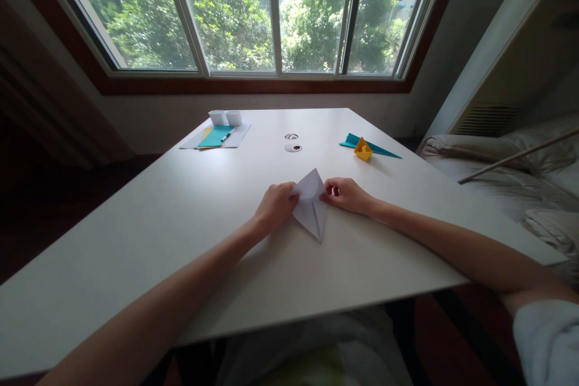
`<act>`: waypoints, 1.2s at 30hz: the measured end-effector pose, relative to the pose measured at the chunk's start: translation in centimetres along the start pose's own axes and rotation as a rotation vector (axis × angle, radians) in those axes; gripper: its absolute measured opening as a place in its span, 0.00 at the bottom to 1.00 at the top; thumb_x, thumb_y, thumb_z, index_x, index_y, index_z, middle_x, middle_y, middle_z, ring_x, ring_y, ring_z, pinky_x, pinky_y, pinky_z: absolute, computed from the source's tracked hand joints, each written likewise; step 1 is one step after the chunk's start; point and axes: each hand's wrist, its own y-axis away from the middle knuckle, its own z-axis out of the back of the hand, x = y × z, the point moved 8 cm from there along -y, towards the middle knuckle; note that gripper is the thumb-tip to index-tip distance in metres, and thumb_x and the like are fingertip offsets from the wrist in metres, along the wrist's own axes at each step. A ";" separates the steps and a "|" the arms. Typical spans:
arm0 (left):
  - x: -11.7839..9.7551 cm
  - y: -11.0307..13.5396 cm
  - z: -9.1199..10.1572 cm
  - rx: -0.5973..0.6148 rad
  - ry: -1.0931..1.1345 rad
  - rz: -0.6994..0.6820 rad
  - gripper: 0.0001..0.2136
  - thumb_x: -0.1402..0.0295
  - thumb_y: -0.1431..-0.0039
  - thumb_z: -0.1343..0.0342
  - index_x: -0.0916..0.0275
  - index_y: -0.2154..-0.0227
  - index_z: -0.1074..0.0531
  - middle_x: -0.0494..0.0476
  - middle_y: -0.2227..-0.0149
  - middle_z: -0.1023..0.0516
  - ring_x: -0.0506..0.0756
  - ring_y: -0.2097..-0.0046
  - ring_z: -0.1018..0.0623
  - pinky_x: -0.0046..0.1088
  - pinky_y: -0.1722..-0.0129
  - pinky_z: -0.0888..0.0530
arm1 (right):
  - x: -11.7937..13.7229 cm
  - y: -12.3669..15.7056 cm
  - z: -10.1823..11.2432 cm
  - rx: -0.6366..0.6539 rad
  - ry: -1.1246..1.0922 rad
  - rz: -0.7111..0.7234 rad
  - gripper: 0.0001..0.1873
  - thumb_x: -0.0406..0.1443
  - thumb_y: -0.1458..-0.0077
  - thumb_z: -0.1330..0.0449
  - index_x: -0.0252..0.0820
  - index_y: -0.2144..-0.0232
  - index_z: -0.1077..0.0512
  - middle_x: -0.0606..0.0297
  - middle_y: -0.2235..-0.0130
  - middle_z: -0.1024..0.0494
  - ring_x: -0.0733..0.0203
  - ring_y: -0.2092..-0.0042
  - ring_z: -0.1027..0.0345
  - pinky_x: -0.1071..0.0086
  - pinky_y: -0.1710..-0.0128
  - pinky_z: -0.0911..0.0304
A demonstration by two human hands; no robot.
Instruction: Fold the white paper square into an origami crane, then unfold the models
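A white sheet of paper folded into a diamond shape (311, 208) lies on the white table (181, 223) in front of me. My left hand (275, 206) is closed on the paper's left corner, fingers pinching the edge. My right hand (346, 194) is curled and pinches the paper's right corner. The upper flap stands slightly raised between both hands.
A teal folded paper (368, 145) with a small yellow folded paper piece (363, 149) on it lies at the far right. Sheets of white, teal and yellow paper with a pen (217, 136) and a white holder (225, 117) sit far left. Two round discs (292, 142) lie mid-table. A bed (520, 181) is right.
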 end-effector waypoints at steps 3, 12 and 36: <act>0.0 0.0 0.0 -0.002 0.002 0.005 0.07 0.72 0.47 0.52 0.64 0.73 0.29 0.56 0.72 0.24 0.54 0.70 0.27 0.25 0.72 0.39 | 0.0 0.2 0.2 0.001 0.005 0.025 0.08 0.39 0.52 0.43 0.40 0.73 0.32 0.68 0.73 0.30 0.69 0.74 0.41 0.75 0.74 0.45; 0.3 -0.1 -0.4 0.007 0.001 0.012 0.07 0.71 0.46 0.52 0.64 0.71 0.29 0.56 0.71 0.24 0.53 0.69 0.28 0.25 0.72 0.39 | 0.4 0.0 0.0 -0.011 0.046 0.033 0.11 0.41 0.54 0.40 0.40 0.76 0.34 0.68 0.74 0.32 0.69 0.74 0.43 0.74 0.74 0.48; 2.4 -0.8 0.8 0.238 0.393 -0.136 0.22 0.53 0.41 0.60 0.64 0.63 0.27 0.57 0.62 0.24 0.53 0.64 0.27 0.25 0.67 0.32 | -0.1 0.4 -0.2 -0.018 -0.106 0.023 0.08 0.39 0.54 0.40 0.40 0.74 0.29 0.68 0.73 0.29 0.68 0.72 0.40 0.74 0.71 0.44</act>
